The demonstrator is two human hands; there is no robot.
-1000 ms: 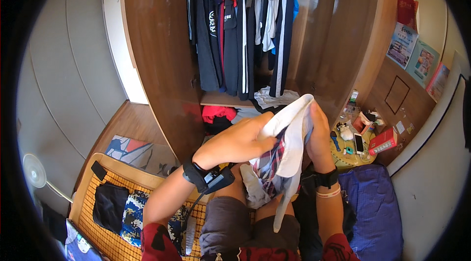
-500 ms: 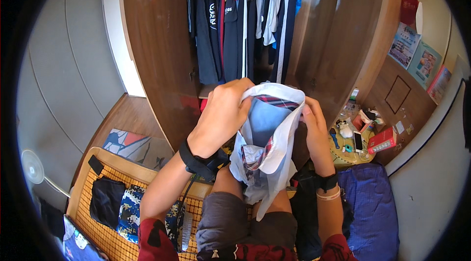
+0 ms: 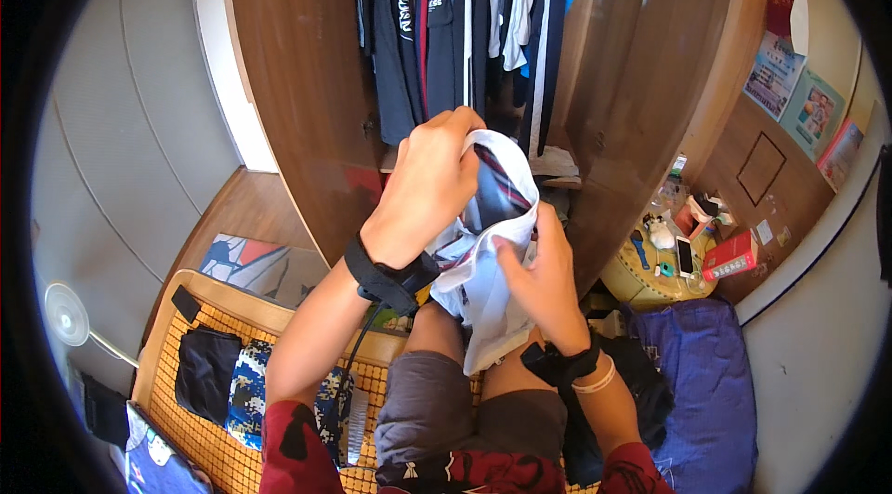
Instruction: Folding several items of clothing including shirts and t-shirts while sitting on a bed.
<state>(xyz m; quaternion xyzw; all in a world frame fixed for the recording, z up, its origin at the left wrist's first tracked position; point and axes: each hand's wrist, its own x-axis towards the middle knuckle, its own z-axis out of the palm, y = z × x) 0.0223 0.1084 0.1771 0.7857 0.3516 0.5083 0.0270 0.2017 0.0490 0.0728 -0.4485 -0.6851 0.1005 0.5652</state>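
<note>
white shirt (image 3: 485, 299) is gripped by left fingers (image 3: 455, 128) and right fingers (image 3: 517, 271); wardrobe (image 3: 641, 57) holds clothes (image 3: 439, 52).

shirt (image 3: 498, 322) between left hand (image 3: 423, 180) and right hand (image 3: 548, 288), before wardrobe (image 3: 641, 57); clothes (image 3: 401, 39) hang inside. at right, phone (image 3: 685, 257) on table (image 3: 641, 289), book (image 3: 731, 255) right of phone. fan (image 3: 66, 316) left of mat (image 3: 226, 459).

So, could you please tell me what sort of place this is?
Most likely a bedroom: there is an open wardrobe with hanging clothes, and a tiled mat in a wooden frame, apparently a bed, with folded clothes on it.
</note>
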